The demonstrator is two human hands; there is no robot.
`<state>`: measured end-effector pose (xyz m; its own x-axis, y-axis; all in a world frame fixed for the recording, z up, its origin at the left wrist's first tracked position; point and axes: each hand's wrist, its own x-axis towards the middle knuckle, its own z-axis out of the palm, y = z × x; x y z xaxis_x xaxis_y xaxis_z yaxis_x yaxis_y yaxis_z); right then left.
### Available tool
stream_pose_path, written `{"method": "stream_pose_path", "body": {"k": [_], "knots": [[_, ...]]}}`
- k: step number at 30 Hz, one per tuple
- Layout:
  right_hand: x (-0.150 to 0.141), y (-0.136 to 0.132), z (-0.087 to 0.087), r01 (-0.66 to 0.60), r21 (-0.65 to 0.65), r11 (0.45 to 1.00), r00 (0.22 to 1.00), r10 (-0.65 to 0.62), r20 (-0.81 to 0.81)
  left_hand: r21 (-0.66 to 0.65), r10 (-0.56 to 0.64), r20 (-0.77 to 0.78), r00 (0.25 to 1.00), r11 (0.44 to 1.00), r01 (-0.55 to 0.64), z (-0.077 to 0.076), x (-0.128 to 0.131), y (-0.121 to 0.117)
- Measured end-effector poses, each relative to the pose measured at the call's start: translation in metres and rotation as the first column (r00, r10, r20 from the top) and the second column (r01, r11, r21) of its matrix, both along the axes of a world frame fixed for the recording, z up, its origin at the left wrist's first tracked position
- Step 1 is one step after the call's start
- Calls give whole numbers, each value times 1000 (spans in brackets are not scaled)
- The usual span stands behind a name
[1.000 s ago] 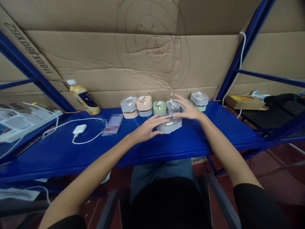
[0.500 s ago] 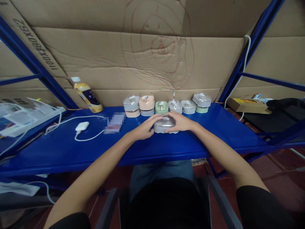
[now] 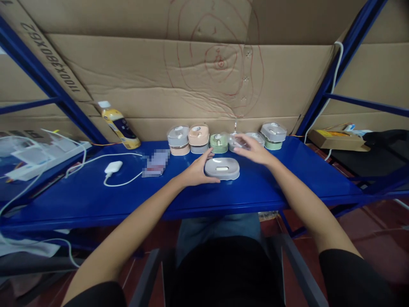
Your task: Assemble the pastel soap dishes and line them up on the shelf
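Carton print (image 3: 47,55) upside down: 1100X380. Yellow bottle (image 3: 120,128), label too small to read. One white plug (image 3: 113,167) on blue shelf (image 3: 79,204). Your left hand (image 3: 195,169) open, fingers (image 3: 207,158) touching one gray box (image 3: 222,168), front of six piles (image 3: 198,138) in back row. Your right hand (image 3: 254,150) open, resting on clear box (image 3: 237,142) in that row.

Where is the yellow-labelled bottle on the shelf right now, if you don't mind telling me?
In the head view, the yellow-labelled bottle sits at the back of the blue metal shelf, left of the stacked plastic containers.
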<state>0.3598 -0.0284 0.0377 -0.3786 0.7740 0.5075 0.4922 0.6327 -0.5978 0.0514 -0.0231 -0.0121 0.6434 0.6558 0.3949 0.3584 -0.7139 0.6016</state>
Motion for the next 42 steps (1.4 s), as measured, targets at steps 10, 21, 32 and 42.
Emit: {"method": "stream_pose_path", "body": {"k": [10, 21, 32, 42], "knots": [[15, 11, 2, 275, 17, 961, 957, -272, -101, 123, -31, -148, 988, 991, 50, -1, 4, -9], [25, 9, 9, 349, -55, 935, 926, -354, -133, 181, 210, -36, 977, 963, -200, 13, -23, 20], [25, 9, 8, 438, -38, 898, 894, -440, -84, 159, 61, -140, 988, 987, -38, 8, -5, -4], [20, 9, 4, 382, 52, 923, 924, -382, -4, 67, 28, -96, 995, 998, -21, -5, 10, -14]]}}
